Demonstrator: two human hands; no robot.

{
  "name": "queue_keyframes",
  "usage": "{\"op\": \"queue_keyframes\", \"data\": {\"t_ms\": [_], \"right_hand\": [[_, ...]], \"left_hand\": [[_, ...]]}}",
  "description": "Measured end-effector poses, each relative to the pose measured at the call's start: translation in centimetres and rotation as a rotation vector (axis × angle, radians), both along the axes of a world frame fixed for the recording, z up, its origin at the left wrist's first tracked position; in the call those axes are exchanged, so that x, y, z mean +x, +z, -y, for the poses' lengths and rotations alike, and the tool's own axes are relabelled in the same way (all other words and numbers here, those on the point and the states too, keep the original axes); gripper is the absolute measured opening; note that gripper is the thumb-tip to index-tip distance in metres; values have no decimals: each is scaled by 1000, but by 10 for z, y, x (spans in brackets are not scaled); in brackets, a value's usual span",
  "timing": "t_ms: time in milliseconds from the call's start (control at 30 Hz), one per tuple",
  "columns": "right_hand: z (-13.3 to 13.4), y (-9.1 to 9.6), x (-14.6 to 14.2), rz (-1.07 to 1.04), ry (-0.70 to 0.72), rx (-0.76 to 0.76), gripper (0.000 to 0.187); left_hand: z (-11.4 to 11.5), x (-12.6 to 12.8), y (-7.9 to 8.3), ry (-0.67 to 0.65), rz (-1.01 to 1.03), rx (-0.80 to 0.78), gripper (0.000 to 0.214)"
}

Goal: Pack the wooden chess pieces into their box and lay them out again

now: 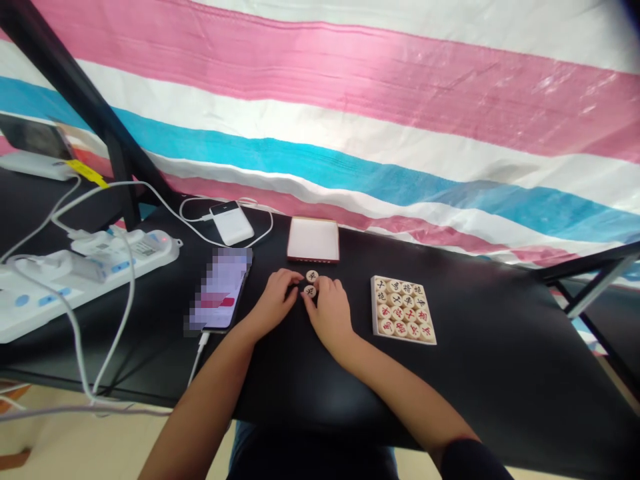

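Two round wooden Chinese chess pieces with black characters lie between my hands on the black table. My right hand [333, 307] has its thumb and forefinger around the nearer piece [310, 291]. Just beyond it is the farther piece [312, 276], close to the fingertips of both hands. My left hand [277, 297] rests to the left of them, thumb and fingers apart in a curve, holding nothing visible. To the right, an open box [374, 320] holds rows of pieces, black characters in the far rows and red in the near ones.
A box lid [313, 240] lies inside-up beyond my hands. On the left are a phone [223, 290] with a cable, a white power bank [231, 223] and a power strip [150, 257] with loose cords. A striped sheet [350, 120] hangs behind the table [310, 373].
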State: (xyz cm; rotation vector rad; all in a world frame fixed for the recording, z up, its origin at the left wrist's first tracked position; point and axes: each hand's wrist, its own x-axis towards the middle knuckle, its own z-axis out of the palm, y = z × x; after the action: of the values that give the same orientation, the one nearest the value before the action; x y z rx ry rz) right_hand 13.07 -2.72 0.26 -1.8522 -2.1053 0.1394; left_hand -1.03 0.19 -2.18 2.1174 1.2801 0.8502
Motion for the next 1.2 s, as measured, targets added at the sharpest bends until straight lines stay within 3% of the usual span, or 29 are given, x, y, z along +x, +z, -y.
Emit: {"op": "queue_keyframes", "data": {"t_ms": [133,267,367,433,533,600,933,1200], "right_hand": [[-2,-4,-3,40,-38,41,18],[1,8,7,-35,-77,74,24],[3,23,42,-103,-159,133,20],[2,29,76,-25,-242,124,15],[0,31,118,135,-323,-23,17],[-1,31,130,194,-325,-106,19],[-12,42,109,362,-328,-234,25],[-14,45,118,297,-318,-255,24]], "left_hand": [[-1,0,1,-4,-5,8,21],[-2,-1,-1,-4,-24,11,21],[-2,-1,-3,-6,-32,13,20],[-2,-1,-4,-7,-41,21,20],[-3,1,-4,-10,-66,40,19],[-3,1,-2,-9,-74,42,19],[-3,1,-1,1,-42,-9,20],[-3,0,-2,5,-33,3,22]]}}
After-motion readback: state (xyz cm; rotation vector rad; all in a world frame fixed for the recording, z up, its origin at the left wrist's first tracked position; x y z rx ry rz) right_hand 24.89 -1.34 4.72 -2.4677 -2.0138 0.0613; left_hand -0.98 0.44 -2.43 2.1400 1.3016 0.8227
